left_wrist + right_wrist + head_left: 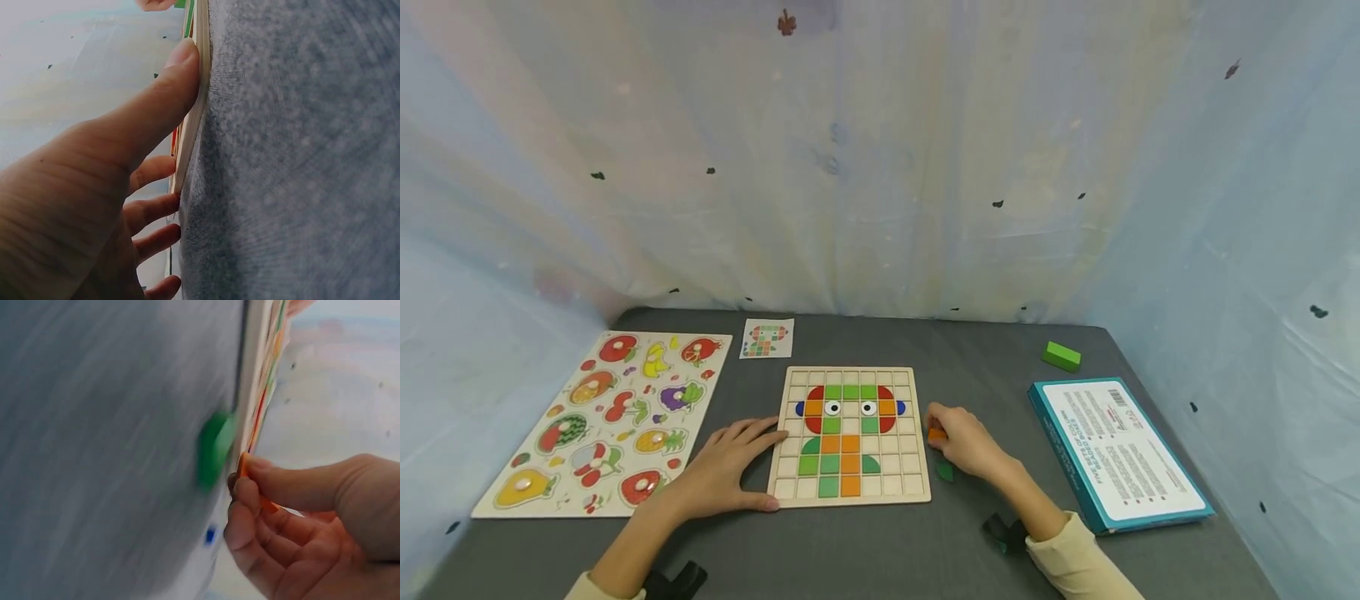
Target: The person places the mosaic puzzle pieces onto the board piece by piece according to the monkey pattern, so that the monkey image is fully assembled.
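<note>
A square wooden grid board (pixel 891 487) lies mid-table, bearing red, orange, green and blue tiles and two eye tiles in a figure. My left hand (pixel 718 468) rests at its left side, fingers spread and thumb (pixel 182 56) against its near-left edge. Just off the board's right edge, my right hand (pixel 967 442) pinches an orange tile (pixel 242 465) between thumb and fingers. More orange (pixel 269 505) shows lower among the curled fingers; whether it is a second piece I cannot tell. A dark green piece (pixel 945 472) lies on the cloth below that hand.
A printed card (pixel 767 339) with a similar figure lies behind the board. At left is a fruit puzzle board (pixel 692 417). A teal box (pixel 1150 450) and a green block (pixel 1062 357) sit at right. Another small green piece (pixel 1002 547) shows near my right wrist.
</note>
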